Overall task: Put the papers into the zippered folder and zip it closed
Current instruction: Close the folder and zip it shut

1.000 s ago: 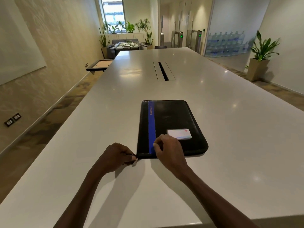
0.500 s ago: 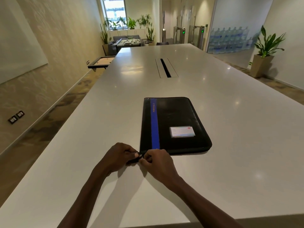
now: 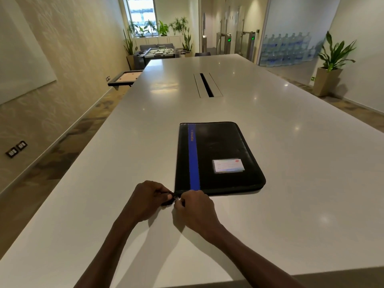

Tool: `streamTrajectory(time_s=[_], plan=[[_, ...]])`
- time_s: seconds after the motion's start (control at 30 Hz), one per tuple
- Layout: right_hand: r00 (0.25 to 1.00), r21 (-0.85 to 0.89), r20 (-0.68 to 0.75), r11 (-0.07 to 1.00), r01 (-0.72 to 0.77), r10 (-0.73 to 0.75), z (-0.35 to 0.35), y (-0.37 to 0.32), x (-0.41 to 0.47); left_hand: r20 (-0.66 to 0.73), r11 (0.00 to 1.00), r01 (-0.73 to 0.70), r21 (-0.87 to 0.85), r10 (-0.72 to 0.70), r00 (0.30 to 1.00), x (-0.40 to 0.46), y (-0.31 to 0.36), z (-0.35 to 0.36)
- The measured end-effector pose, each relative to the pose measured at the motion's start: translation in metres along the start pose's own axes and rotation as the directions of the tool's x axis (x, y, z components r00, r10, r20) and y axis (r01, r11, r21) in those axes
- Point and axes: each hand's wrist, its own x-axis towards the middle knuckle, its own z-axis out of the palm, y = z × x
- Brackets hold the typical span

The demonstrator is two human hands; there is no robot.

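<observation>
At the zippered folder's [image 3: 218, 156] near left corner, my left hand [image 3: 148, 199] pinches the black tab while my right hand [image 3: 196, 208] pinches the zipper pull [image 3: 176, 198]; I should pull steadily, keeping the tab taut.

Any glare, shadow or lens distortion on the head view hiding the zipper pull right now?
Head view: ceiling-light glints dot the white table, none on the folder; soft shadows fall under the left hand and right hand; wide-angle bending bows the table edges; the zipper pull is small, mostly covered by fingers, yet sharp.
</observation>
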Motion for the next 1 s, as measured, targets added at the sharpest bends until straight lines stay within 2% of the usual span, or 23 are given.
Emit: streamTrajectory(time_s=[0.23, 0.73, 0.8, 0.87, 0.93, 1.0], plan=[[1.000, -0.073, 0.018, 0.997, -0.020, 0.021, -0.001, 0.001, 0.002, -0.054, 0.995, 0.018, 0.100, -0.013, 0.998, 0.001, 0.004, 0.001], [0.993, -0.183, -0.048, 0.976, -0.116, 0.109, -0.020, 0.030, 0.004, -0.085, 0.979, 0.133, 0.151, -0.121, 0.989, 0.003, 0.006, 0.004], [0.994, -0.188, -0.049, 0.977, -0.103, 0.095, -0.020, 0.033, 0.003, -0.111, 0.980, 0.078, 0.183, -0.058, 0.992, 0.004, 0.010, 0.004], [0.996, -0.192, -0.038, 0.978, -0.084, 0.078, -0.020, 0.035, 0.003, -0.115, 0.981, -0.035, 0.191, 0.058, 0.992, 0.005, 0.018, 0.008], [0.998, -0.194, -0.029, 0.979, -0.060, 0.055, -0.021, 0.035, 0.003, -0.057, 0.974, -0.139, 0.181, 0.152, 0.987, 0.009, 0.030, 0.017], [0.999, -0.203, -0.017, 0.979, -0.032, 0.029, -0.022, 0.034, 0.004, 0.029, 0.962, -0.187, 0.200, 0.186, 0.982, 0.013, 0.040, 0.028]])
